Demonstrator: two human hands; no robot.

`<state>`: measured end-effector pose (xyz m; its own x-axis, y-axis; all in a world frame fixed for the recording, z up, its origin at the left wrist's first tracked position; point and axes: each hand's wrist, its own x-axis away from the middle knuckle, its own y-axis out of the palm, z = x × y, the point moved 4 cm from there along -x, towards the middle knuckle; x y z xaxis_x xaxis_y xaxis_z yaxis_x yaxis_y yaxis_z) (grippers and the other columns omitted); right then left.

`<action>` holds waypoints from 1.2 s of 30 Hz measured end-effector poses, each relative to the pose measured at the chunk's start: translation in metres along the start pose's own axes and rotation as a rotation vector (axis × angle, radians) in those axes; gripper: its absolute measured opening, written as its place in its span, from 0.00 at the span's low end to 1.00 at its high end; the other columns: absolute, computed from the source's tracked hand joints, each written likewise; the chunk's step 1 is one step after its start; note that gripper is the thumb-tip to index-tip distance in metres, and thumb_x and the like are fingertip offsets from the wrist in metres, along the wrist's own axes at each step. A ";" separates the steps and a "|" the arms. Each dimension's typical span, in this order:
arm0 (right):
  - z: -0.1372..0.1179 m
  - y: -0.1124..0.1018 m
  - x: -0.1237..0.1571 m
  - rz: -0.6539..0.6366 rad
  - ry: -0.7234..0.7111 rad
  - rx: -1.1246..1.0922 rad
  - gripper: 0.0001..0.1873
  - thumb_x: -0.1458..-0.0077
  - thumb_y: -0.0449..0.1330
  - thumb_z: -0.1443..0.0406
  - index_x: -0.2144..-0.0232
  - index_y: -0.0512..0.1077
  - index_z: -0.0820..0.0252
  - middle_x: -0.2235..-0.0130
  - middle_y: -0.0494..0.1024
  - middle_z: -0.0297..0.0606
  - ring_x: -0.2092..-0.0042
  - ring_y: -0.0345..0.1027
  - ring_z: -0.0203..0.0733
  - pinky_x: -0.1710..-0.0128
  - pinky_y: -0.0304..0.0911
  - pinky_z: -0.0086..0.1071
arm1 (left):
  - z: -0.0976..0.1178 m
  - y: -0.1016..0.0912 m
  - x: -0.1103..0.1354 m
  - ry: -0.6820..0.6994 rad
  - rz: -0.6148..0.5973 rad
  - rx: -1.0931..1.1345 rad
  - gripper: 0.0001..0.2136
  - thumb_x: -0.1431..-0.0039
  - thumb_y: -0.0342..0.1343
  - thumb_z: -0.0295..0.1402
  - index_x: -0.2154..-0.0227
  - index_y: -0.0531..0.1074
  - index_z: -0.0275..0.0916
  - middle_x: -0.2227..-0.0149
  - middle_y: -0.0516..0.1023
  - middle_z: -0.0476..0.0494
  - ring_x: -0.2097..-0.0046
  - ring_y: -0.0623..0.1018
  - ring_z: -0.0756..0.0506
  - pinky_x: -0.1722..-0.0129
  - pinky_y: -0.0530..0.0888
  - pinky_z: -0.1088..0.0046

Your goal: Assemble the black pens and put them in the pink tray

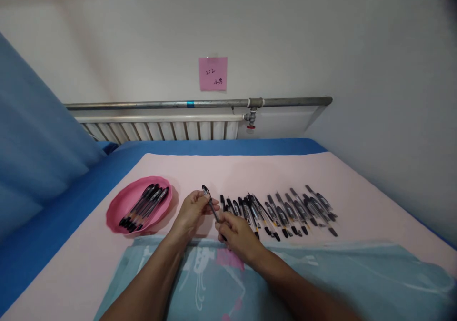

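One dark pen [213, 209] slants above the pink sheet [228, 167], its upper end pinched between thumb and fingers of the left hand [192, 210] and its lower part grasped by the right hand [236, 231]; it is held between a pink bowl [116, 201] bearing a cluster of pens [146, 208] and a loose row of pens [282, 215]. Should either grip slacken, the slim barrel could slip and roll on the sheet. Since both hands are near the row's left end, a careless sweep could knock those pens askew.
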<state>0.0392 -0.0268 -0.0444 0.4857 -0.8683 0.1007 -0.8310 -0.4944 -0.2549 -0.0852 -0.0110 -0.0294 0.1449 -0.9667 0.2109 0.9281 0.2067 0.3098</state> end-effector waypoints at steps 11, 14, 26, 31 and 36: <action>-0.003 0.000 0.003 0.009 0.005 -0.027 0.05 0.49 0.50 0.67 0.76 0.59 0.59 0.80 0.66 0.28 0.82 0.56 0.29 0.82 0.53 0.22 | 0.000 0.004 0.002 0.054 -0.002 -0.019 0.14 0.58 0.60 0.38 0.74 0.64 0.35 0.74 0.76 0.43 0.72 0.76 0.47 0.70 0.69 0.73; 0.000 0.000 0.002 0.011 0.004 -0.019 0.05 0.49 0.50 0.67 0.76 0.59 0.59 0.80 0.67 0.28 0.82 0.56 0.29 0.83 0.53 0.22 | -0.001 0.004 0.002 0.064 -0.002 -0.017 0.13 0.57 0.59 0.38 0.73 0.64 0.35 0.74 0.76 0.44 0.72 0.76 0.47 0.69 0.70 0.71; -0.001 0.000 0.002 0.026 0.006 -0.036 0.04 0.49 0.50 0.66 0.76 0.60 0.59 0.81 0.66 0.27 0.82 0.56 0.29 0.81 0.53 0.23 | -0.002 0.006 0.005 0.068 0.004 -0.011 0.12 0.56 0.58 0.38 0.73 0.63 0.36 0.77 0.74 0.47 0.72 0.76 0.47 0.67 0.70 0.70; -0.007 0.002 -0.002 -0.048 -0.004 -0.048 0.03 0.49 0.49 0.66 0.73 0.62 0.59 0.80 0.66 0.27 0.83 0.55 0.29 0.83 0.52 0.23 | 0.007 0.002 0.007 0.098 0.029 -0.033 0.11 0.54 0.56 0.38 0.73 0.63 0.36 0.75 0.74 0.47 0.73 0.76 0.48 0.69 0.70 0.71; -0.014 -0.002 0.000 -0.023 -0.136 0.071 0.08 0.47 0.51 0.62 0.65 0.66 0.58 0.78 0.66 0.28 0.78 0.60 0.32 0.78 0.55 0.26 | 0.042 -0.024 0.012 0.400 0.226 -0.105 0.09 0.50 0.53 0.38 0.69 0.65 0.37 0.73 0.71 0.49 0.72 0.73 0.51 0.67 0.70 0.73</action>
<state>0.0373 -0.0261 -0.0300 0.5408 -0.8409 -0.0224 -0.8001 -0.5060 -0.3222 -0.1200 -0.0214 0.0050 0.4492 -0.8856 -0.1182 0.8847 0.4223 0.1976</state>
